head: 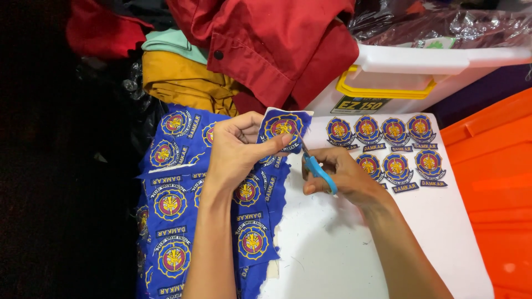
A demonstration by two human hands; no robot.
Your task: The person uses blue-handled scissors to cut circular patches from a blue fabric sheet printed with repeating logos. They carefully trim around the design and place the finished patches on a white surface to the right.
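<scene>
White tabletop [343, 249], dark surround on the left, fabric piled at the back. Left hand [235, 152] pinches a blue embroidered patch [284, 126] between thumb and fingers and holds it up off the surface. Right hand [338, 174] is closed around blue-handled scissors [316, 166]; their long axis runs up-left from the handles, blade tips at the patch's lower right edge. So the patch lies up and left of the right hand, with the left hand nearer, in contact.

Uncut blue patch sheet [172, 216] hangs under the left forearm. Cut patches [388, 147] sit in two rows to the right, round crests with small strip labels below. Behind: white storage bin [443, 72] with yellow handle and a dark rectangular sticker, red garment [277, 50], mustard cloth [177, 83]. Orange bin [493, 182] at far right.
</scene>
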